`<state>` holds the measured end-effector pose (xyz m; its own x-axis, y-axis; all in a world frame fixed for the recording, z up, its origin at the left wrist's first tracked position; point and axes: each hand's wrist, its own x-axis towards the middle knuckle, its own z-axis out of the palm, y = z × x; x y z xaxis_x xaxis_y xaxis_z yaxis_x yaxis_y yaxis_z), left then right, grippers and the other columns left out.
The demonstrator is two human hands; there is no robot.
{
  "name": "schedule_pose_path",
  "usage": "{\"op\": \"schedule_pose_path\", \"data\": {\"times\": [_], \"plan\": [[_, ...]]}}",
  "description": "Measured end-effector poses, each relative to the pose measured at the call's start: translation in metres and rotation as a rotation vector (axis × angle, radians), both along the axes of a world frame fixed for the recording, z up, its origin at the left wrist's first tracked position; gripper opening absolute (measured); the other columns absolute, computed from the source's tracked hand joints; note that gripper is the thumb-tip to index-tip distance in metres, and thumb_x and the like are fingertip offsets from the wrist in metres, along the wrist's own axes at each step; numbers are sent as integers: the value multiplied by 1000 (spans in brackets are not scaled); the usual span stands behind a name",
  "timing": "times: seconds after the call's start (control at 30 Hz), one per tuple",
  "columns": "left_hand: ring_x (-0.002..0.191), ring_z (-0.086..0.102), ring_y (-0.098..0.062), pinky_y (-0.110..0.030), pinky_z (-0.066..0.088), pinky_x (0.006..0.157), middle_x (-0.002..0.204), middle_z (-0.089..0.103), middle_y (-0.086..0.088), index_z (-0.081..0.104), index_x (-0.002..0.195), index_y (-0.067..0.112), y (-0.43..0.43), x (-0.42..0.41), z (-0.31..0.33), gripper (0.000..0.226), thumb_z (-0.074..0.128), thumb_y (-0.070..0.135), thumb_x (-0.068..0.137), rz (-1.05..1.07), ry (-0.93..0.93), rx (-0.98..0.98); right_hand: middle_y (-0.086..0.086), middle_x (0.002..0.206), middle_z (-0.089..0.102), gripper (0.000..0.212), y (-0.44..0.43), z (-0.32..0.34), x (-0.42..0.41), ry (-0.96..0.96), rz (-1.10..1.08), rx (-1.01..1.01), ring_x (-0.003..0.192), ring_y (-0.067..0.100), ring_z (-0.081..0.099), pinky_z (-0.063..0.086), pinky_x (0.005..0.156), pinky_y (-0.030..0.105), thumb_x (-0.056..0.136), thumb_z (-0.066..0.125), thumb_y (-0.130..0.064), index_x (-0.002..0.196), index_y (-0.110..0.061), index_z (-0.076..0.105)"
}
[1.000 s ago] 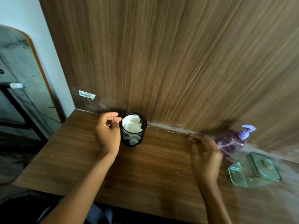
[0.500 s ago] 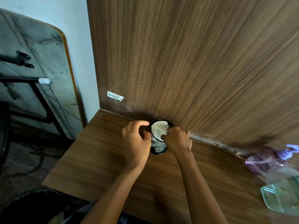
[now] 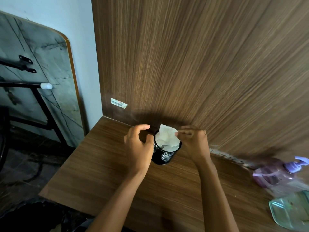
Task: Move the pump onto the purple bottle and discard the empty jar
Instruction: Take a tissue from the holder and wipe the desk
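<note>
On the wooden desk [image 3: 103,173], a green lidded container [image 3: 291,213] lies at the near right. Just beyond it stands the purple bottle [image 3: 274,174], its pump [image 3: 299,163] seemingly fitted already. Further in, the left hand [image 3: 137,148] curls loosely open beside a black mesh cup [image 3: 164,155]; the right hand [image 3: 194,141] pinches white tissue [image 3: 167,138] in it. No empty jar can be told apart, so discarding looks undone.
</note>
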<state>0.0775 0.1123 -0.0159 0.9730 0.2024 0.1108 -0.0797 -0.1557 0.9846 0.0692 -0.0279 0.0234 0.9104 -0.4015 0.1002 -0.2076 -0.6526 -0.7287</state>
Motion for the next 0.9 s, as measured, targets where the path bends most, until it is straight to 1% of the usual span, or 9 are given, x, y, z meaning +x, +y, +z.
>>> {"op": "schedule_pose_path", "data": {"times": [0.07, 0.17, 0.27, 0.37, 0.5, 0.63, 0.73, 0.83, 0.9], "plan": [[110, 48, -13, -26, 37, 86, 106, 57, 13, 58, 96, 29, -3, -1, 1, 25, 59, 8, 81, -12, -7, 0, 3, 96, 71, 8, -3, -1, -3, -64, 35, 23, 96, 26, 63, 48, 90, 46, 80, 69, -14, 82, -10, 75], [108, 52, -12, -29, 43, 87, 105, 60, 13, 60, 96, 30, -9, -3, 4, 22, 60, 13, 82, -37, -31, -28, -2, 67, 65, 18, -6, 3, -4, -127, 25, 184, 66, 15, 60, 50, 65, 29, 82, 66, -10, 68, -21, 65], [111, 53, -12, -34, 43, 95, 109, 63, 14, 60, 112, 28, -15, -5, 4, 29, 60, 18, 84, -92, -66, -9, 2, 68, 66, 21, -9, 3, -5, -139, 7, 386, 63, 15, 60, 52, 59, 34, 82, 63, 1, 70, -17, 62], [109, 57, -10, -41, 45, 97, 110, 65, 12, 55, 123, 27, -18, -8, 2, 38, 59, 20, 86, -186, -111, 4, 3, 70, 67, 22, -8, 2, -7, -162, 28, 512, 59, 10, 59, 51, 54, 27, 83, 60, 5, 76, -15, 63], [83, 64, 6, -18, 54, 73, 97, 69, 5, 60, 114, 25, -26, -9, 0, 32, 64, 19, 83, -229, -109, -84, 8, 73, 65, 17, -10, 1, -8, -181, 78, 653, 65, 16, 56, 46, 55, 27, 83, 59, 7, 81, -9, 64], [64, 69, -4, -15, 52, 57, 83, 69, 1, 61, 87, 26, -28, -5, 0, 20, 62, 7, 83, -217, -54, -258, 2, 70, 66, 18, -10, 1, -9, -156, 108, 782, 59, 7, 59, 47, 49, 19, 84, 59, 5, 81, -11, 65], [66, 70, -6, -13, 51, 54, 83, 69, 1, 61, 84, 25, -24, -5, 2, 18, 63, 7, 83, -188, -57, -341, -1, 72, 71, 18, -14, 3, -10, -43, 168, 881, 58, 10, 62, 50, 51, 21, 79, 65, 3, 89, -13, 68], [70, 68, -2, -16, 52, 52, 81, 68, 6, 61, 83, 26, -22, -3, 3, 13, 65, 13, 82, -156, -89, -339, -1, 64, 70, 19, -15, 4, -11, 6, 185, 922, 54, 9, 59, 49, 50, 19, 73, 69, 4, 69, -14, 71], [73, 68, -7, -17, 52, 50, 82, 68, 4, 60, 86, 27, -22, -2, 4, 13, 66, 16, 81, -141, -98, -334, 1, 62, 68, 19, -15, 5, -12, -9, 161, 967, 55, 10, 58, 49, 50, 19, 74, 69, 2, 62, -13, 71]]}}
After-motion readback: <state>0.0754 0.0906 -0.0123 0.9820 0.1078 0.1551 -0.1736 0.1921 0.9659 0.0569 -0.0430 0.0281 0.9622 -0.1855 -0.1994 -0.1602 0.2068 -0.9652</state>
